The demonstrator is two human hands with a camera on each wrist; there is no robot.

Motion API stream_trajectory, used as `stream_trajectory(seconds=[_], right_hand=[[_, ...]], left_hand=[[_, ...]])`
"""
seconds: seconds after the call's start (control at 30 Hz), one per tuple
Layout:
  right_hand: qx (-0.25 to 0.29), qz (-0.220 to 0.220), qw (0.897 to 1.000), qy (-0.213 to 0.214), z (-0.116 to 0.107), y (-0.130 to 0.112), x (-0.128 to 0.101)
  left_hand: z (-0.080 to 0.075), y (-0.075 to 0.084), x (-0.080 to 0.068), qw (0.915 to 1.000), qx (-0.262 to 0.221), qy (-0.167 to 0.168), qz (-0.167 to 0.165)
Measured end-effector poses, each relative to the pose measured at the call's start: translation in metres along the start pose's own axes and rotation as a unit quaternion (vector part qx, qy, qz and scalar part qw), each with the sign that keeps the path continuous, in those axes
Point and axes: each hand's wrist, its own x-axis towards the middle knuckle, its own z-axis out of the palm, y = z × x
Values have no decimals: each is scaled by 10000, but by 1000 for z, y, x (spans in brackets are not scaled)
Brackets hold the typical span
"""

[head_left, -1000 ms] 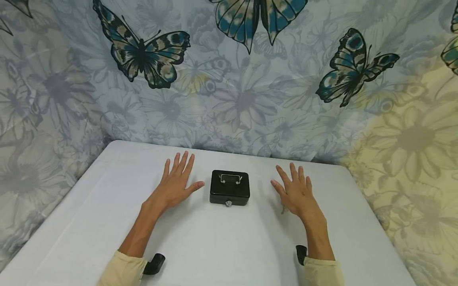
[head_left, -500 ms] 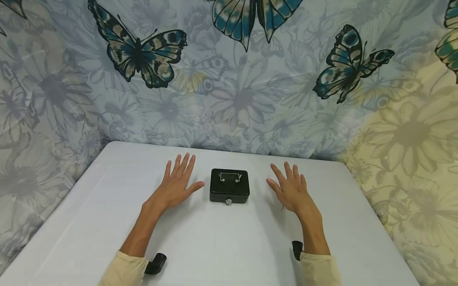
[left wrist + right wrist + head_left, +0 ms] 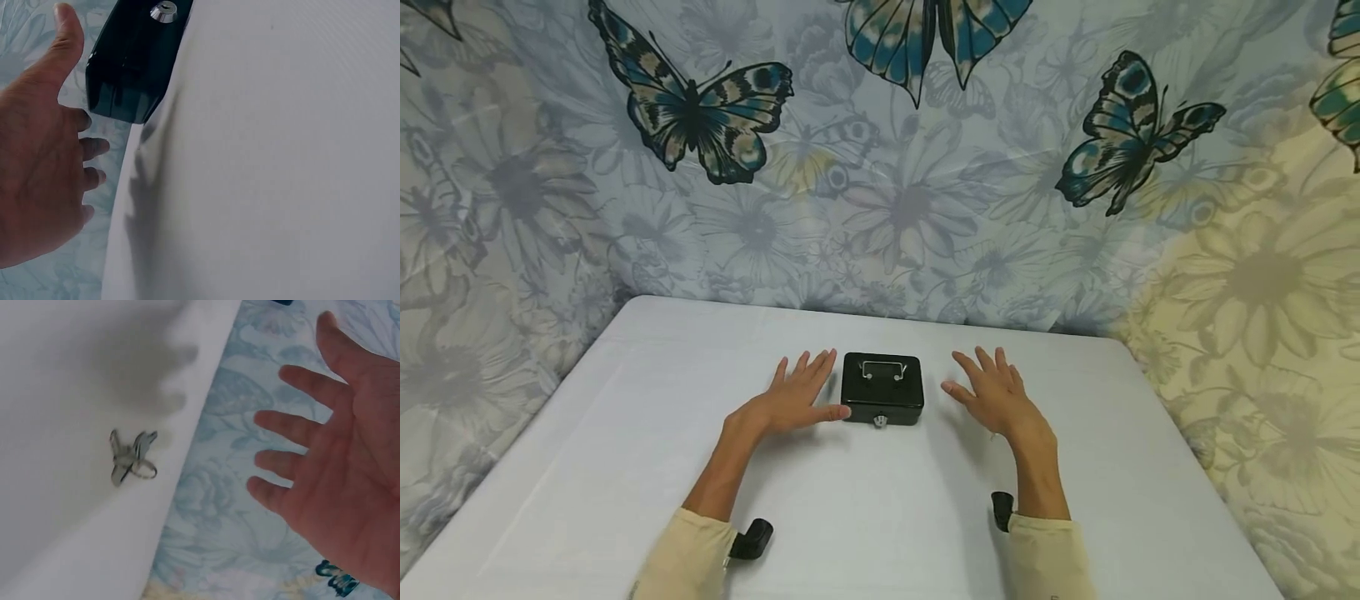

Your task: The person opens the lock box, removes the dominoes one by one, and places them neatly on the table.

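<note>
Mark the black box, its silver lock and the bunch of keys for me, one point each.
Black box (image 3: 882,392): head view, on its top face.
Silver lock (image 3: 164,12): left wrist view, on its round front.
Bunch of keys (image 3: 127,458): right wrist view, near the middle of the bunch.

Head view: light is moderate and even; soft-edged shadows fall on the bench. Left wrist view: exposure is dimmer, greyish, with a small highlight on the lock. Right wrist view: dim; the keys appear blurred beside diffuse shadow.
</note>
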Motion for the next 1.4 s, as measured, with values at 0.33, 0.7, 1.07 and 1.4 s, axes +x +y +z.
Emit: stream_trajectory(seconds=[0.33,0.7,1.07,1.4], right_hand=[[-359,-10,9946,-979,17,-15,21],[-479,718,9876,-1313,43,-38,33],[-183,592,9882,-1399,49,-35,37],[-408,602,9888,-1306,41,-36,43]], left_hand=[[14,-7,19,9989,-171,-365,-251],[36,-4,36,9984,-18,20,-568],[40,-6,44,9993,150,23,-337],[39,-3,50,9986,253,7,-463]])
